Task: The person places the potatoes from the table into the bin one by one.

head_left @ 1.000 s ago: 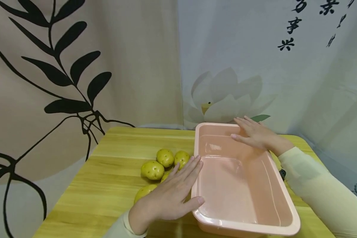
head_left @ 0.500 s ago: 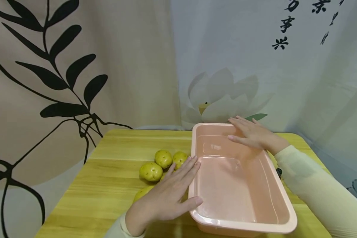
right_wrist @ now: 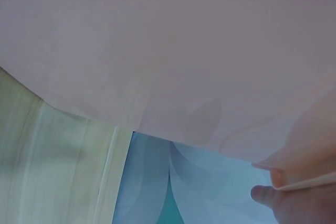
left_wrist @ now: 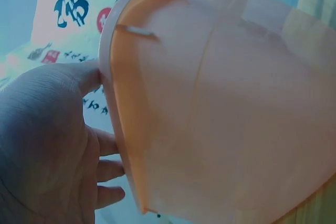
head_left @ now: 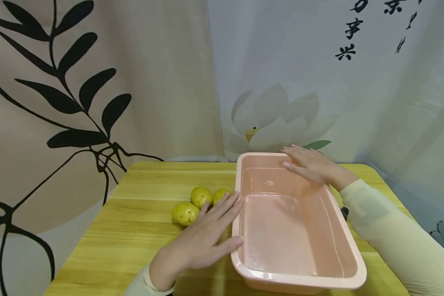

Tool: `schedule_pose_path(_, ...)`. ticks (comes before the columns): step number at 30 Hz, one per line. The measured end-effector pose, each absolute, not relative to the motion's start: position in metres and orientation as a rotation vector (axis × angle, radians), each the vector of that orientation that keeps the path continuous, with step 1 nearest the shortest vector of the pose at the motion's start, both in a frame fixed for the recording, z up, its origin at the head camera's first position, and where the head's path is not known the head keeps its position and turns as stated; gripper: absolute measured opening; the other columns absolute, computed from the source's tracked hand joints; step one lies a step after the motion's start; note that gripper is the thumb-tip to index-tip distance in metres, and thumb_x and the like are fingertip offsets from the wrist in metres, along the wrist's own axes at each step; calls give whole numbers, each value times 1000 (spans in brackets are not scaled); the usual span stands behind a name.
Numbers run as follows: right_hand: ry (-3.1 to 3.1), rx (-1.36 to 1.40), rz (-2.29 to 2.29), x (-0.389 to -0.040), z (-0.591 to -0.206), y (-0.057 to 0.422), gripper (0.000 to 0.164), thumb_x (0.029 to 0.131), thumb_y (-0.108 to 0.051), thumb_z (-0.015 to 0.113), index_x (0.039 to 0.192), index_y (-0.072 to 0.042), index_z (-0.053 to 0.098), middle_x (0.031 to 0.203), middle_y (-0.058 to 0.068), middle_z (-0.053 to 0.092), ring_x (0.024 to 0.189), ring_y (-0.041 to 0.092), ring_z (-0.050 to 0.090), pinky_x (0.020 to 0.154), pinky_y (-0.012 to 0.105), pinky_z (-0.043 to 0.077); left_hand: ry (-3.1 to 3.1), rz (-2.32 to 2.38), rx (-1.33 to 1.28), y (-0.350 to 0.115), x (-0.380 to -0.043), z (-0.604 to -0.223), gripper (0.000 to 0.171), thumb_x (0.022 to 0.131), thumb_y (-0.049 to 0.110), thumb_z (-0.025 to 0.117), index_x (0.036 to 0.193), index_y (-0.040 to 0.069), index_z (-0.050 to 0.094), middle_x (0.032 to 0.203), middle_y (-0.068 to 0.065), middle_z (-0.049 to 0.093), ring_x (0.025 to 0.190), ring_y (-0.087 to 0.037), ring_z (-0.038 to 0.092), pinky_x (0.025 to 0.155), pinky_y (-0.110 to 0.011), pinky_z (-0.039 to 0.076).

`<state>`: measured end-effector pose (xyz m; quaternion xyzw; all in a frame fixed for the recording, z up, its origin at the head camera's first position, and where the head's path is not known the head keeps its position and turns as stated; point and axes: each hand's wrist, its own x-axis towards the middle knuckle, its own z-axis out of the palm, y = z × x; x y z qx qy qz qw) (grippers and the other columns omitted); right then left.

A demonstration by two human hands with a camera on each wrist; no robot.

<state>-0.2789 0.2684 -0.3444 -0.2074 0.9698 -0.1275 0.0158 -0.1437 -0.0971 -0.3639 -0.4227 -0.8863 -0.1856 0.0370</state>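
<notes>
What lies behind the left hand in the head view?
Yellow potatoes on the wooden table: three show beyond the left hand, plus a yellow sliver near its wrist. What the hand covers is hidden.

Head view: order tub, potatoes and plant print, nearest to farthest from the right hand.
1. Tub: right hand is at its far right corner.
2. Potatoes: on the table, left of the tub.
3. Plant print: far left, on the curtain.
</notes>
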Motion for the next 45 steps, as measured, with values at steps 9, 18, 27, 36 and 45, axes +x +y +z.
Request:
schedule_pose_path(9,3004,-641,-303,-280,-344,267,77,94,-66,35,153,-18,25,158,9,20,146,30,10,110,64,11,-2889,-599,-1121,-114,-150,-366,70,96,64,28,154,33,4,159,14,-3,145,-12,-5,113,-59,7)
schedule_pose_path(18,3054,-646,-248,-277,-344,268,81,90,-69,41,152,-18,28,157,9,24,146,32,10,108,67,8,-2996,-532,-986,-137,-157,-372,70,95,66,30,154,33,10,158,14,0,145,-14,-1,112,-60,8)
schedule_pose_path(27,3079,-680,-209,-279,-348,270,81,89,-69,44,154,-25,22,158,5,23,146,32,11,106,71,6,-3050,-470,-885,-173,-160,-385,72,95,66,33,153,26,20,158,5,13,145,-23,12,110,-63,15)
schedule_pose_path(36,3072,-723,-166,-279,-347,269,80,89,-69,44,155,-31,17,158,4,22,145,34,12,104,73,7,-3048,-508,-840,-192,-160,-398,76,94,60,46,152,16,28,157,-3,21,144,-29,19,108,-63,20)
schedule_pose_path(45,3072,-725,-168,-280,-346,269,80,89,-68,45,155,-30,17,158,4,21,145,34,11,104,73,8,-3031,-527,-808,-206,-158,-413,86,83,61,63,151,17,32,153,-10,31,138,-32,32,108,-54,29)
